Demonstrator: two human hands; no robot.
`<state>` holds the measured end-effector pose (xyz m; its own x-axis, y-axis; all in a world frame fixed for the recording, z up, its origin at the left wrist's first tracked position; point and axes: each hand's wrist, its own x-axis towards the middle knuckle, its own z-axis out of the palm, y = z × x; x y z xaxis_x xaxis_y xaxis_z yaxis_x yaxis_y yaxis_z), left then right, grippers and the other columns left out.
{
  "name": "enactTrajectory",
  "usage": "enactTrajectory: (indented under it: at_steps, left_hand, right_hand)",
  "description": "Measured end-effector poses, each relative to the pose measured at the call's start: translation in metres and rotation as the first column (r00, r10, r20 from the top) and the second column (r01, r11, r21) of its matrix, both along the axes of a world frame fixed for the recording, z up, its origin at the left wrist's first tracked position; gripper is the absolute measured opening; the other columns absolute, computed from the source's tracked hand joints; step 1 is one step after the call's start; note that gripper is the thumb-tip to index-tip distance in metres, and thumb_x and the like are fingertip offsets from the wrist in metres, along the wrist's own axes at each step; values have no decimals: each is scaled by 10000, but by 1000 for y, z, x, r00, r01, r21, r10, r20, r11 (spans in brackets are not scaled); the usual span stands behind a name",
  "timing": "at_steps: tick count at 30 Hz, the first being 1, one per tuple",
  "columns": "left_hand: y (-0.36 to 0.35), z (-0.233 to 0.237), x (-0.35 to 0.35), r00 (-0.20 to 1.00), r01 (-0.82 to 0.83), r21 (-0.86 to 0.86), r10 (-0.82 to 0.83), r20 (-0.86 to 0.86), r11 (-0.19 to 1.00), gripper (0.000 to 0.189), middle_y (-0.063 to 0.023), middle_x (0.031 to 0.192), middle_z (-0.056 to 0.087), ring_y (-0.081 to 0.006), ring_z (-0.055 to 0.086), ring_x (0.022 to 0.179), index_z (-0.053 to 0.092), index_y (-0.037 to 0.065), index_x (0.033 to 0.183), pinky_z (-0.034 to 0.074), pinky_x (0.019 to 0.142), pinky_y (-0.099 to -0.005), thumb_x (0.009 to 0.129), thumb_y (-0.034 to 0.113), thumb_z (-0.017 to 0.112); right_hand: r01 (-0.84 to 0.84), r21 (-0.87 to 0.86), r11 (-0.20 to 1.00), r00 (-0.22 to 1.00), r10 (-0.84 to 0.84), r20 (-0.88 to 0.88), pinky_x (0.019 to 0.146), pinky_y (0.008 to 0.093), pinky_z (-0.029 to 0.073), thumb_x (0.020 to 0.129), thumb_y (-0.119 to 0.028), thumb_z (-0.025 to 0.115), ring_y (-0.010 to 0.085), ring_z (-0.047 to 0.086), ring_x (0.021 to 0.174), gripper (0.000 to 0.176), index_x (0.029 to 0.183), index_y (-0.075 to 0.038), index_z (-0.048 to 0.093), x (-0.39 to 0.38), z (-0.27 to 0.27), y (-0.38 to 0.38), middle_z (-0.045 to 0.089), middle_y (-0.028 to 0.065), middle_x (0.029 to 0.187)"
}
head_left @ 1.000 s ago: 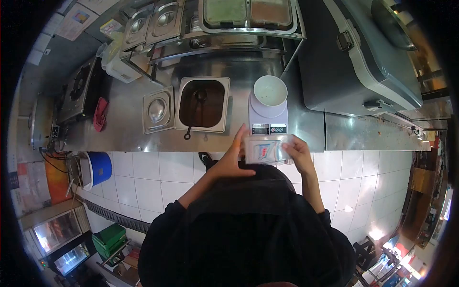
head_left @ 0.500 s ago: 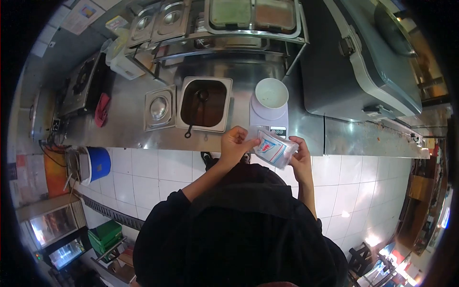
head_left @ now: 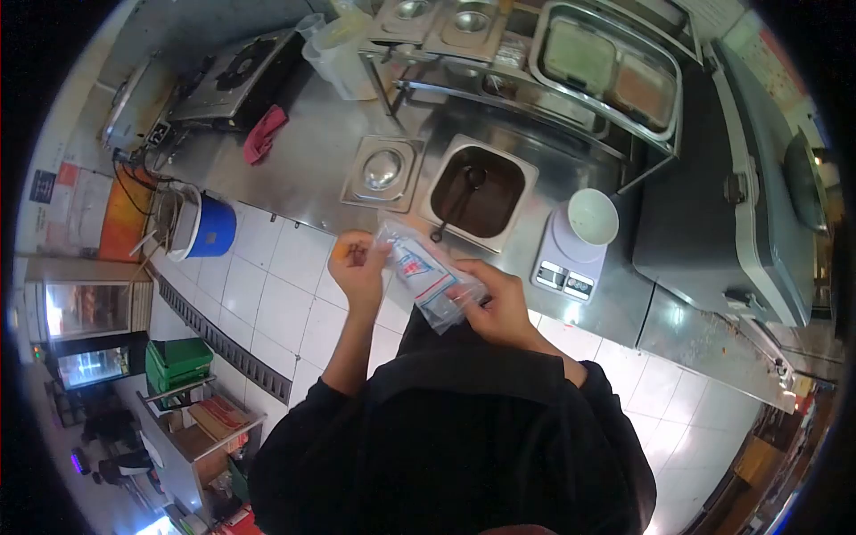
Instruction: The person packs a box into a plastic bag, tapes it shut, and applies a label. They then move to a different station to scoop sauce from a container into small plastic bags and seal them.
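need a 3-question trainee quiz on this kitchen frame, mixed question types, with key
1. True or false: the bowl sits on the scale.
2. Of the left hand and the right hand, which hold the bag? A left only; B right only; C both.
3. What colour is the bucket on the floor?

Key: 1 true. 2 C. 3 blue.

Bowl (head_left: 593, 217) sited on scale (head_left: 563, 267), R of pan (head_left: 496, 152); ladle (head_left: 459, 201) stood in pan. Lid (head_left: 382, 171) laid L of pan. Bag (head_left: 428, 276) held btwn L hand (head_left: 357, 263) & R hand (head_left: 501, 308), before counter (head_left: 312, 160). Bucket (head_left: 209, 227) on floor, L.
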<state>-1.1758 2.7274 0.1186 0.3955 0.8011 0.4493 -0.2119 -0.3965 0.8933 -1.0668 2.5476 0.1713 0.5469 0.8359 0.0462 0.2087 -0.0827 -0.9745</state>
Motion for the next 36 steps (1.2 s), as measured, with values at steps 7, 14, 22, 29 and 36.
enactTrajectory:
  at_steps: [7,14,22,29,36]
  left_hand:
    - [66,-103,-6,656,718,-694,-281,700,-54,639,-175,1290,439,-240,396,1256,417,0,1212,319,1046,-356,906,554,330]
    - [135,-133,36,577,699,-435,89,812,-568,698,-167,1425,291,-248,267,1344,245,49,1360,232,1096,-449,870,510,429]
    - [222,-79,23,759,443,-890,-482,438,-110,432,-172,1190,514,-301,464,1142,462,48,1159,360,982,-403,866,360,511]
    - [201,-35,36,542,828,364,-440,-716,427,725,-137,1131,465,-326,437,1108,433,74,1183,286,1026,-459,527,147,734]
    - [194,-71,65,349,936,304,-387,-853,174,801,-75,1083,461,-257,436,1123,505,195,1224,166,1084,-533,475,198,788]
  right_hand:
    - [-126,150,981,953,161,-257,767,292,449,844,-136,614,150,547,887,326,1121,5,517,-33,-51,55,593,123,994]
    - [27,158,987,942,28,-336,778,300,450,858,-118,585,145,538,916,284,1106,-30,479,-45,-57,129,563,102,944]
    - [299,-98,949,864,-313,-393,671,267,471,825,-24,540,104,557,760,341,1163,-32,498,-52,-111,170,597,56,882]
    - [543,-130,830,833,-512,208,615,298,485,777,-43,504,155,596,634,412,1187,-71,539,-36,-179,186,639,133,847]
    - [696,-253,672,716,-675,180,552,280,480,743,-182,712,153,623,603,325,988,-1,598,-38,-160,188,651,111,730]
